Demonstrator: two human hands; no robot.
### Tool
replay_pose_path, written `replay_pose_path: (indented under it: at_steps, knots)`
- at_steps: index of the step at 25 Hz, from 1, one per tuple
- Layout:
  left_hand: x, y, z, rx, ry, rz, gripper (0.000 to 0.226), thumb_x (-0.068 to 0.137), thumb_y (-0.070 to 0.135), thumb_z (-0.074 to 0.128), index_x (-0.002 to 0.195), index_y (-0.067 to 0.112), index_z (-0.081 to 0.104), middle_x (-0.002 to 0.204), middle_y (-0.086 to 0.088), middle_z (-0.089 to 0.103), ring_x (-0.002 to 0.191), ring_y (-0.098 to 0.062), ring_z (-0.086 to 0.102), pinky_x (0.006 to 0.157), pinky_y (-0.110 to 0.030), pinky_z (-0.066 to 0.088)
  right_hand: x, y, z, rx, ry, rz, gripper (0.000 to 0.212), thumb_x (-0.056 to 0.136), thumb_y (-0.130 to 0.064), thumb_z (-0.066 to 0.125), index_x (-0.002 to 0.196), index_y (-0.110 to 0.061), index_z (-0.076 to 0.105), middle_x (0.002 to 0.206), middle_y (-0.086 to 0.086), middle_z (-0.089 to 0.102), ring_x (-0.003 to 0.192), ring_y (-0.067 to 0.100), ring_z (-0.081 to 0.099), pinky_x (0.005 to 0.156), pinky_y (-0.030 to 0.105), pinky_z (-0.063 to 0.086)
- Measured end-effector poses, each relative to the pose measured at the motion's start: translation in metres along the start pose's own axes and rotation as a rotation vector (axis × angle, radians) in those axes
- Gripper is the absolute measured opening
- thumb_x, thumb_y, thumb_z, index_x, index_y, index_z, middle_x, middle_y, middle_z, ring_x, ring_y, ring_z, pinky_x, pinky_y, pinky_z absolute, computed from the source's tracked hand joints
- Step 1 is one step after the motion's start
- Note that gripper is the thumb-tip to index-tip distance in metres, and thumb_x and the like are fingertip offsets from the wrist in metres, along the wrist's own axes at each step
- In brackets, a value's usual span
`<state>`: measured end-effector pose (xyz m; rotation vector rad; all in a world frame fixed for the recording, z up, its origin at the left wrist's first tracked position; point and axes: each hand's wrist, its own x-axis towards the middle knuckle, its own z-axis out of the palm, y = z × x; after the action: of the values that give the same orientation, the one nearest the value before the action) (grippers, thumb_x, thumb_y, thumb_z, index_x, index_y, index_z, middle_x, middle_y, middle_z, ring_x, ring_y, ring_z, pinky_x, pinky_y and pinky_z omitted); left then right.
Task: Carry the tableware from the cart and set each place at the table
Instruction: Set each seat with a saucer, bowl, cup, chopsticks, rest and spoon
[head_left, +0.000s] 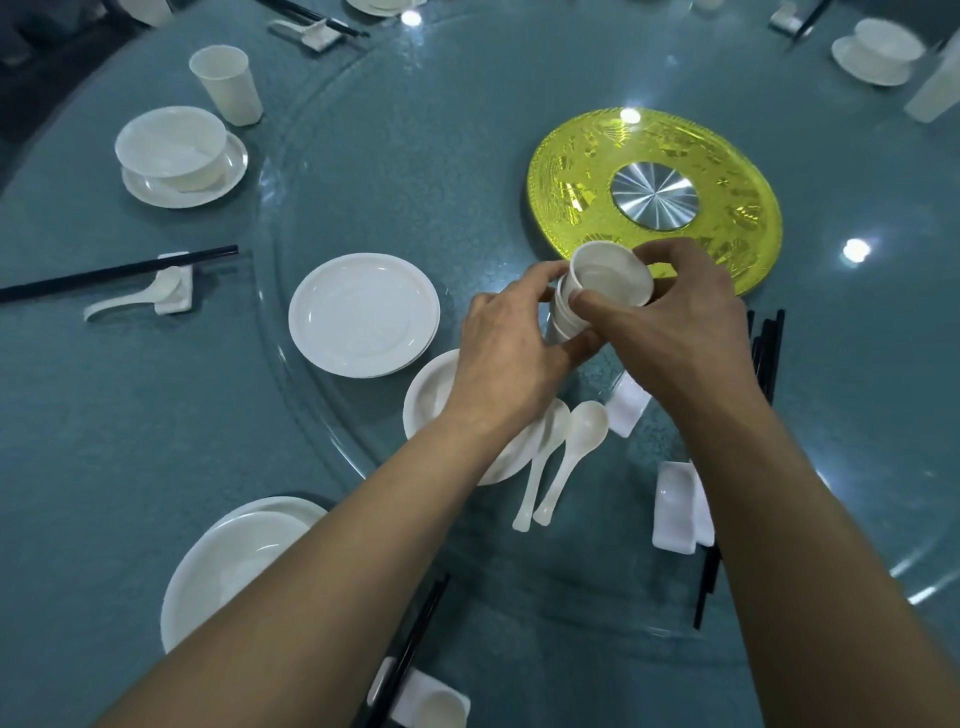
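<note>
Teal table (130, 441), plates (363, 314), spoons (566, 457), hands gripping cup stack (597, 291)

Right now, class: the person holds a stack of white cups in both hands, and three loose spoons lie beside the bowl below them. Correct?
Not quite. The head view shows two loose spoons beside the bowl, not three. The left hand and right hand do hold the stack of white cups.
</note>
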<state>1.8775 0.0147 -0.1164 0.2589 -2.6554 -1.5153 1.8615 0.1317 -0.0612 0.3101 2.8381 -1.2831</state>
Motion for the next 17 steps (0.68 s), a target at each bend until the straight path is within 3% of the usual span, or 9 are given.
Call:
replay_pose_path:
  at_steps: [8, 13, 17]
  knots:
    - [-0.003, 0.000, -0.002, -0.011, -0.017, -0.014, 0.066, 0.079, 0.057, 0.077, 0.137, 0.038, 0.053, 0.125, 0.009, 0.068, 0.120, -0.024, 0.057, 0.099, -0.045, 0.047, 0.003, -0.020, -0.022, 0.071, 0.046, -0.055, 0.062, 0.070, -0.041, 0.085, 0.125, -0.024, 0.059, 0.111, -0.005, 0.065, 0.095, 0.012, 0.066, 0.079, 0.031, 0.056]
    - [-0.008, 0.006, -0.007, -0.002, -0.029, -0.007, 0.072, 0.080, 0.049, 0.080, 0.143, 0.033, 0.048, 0.132, 0.002, 0.061, 0.125, -0.020, 0.048, 0.102, -0.037, 0.040, -0.002, -0.028, -0.027, 0.102, 0.060, -0.076, 0.061, 0.071, -0.039, 0.086, 0.124, -0.023, 0.060, 0.110, -0.005, 0.067, 0.092, 0.011, 0.067, 0.076, 0.029, 0.057]
    - [-0.016, 0.006, -0.016, -0.024, 0.000, 0.013, 0.070, 0.081, 0.045, 0.081, 0.143, 0.033, 0.049, 0.132, 0.003, 0.060, 0.126, -0.021, 0.049, 0.105, -0.041, 0.041, -0.008, -0.032, -0.026, 0.123, 0.050, -0.091, 0.063, 0.070, -0.040, 0.086, 0.125, -0.022, 0.060, 0.109, -0.005, 0.067, 0.093, 0.011, 0.068, 0.075, 0.027, 0.057]
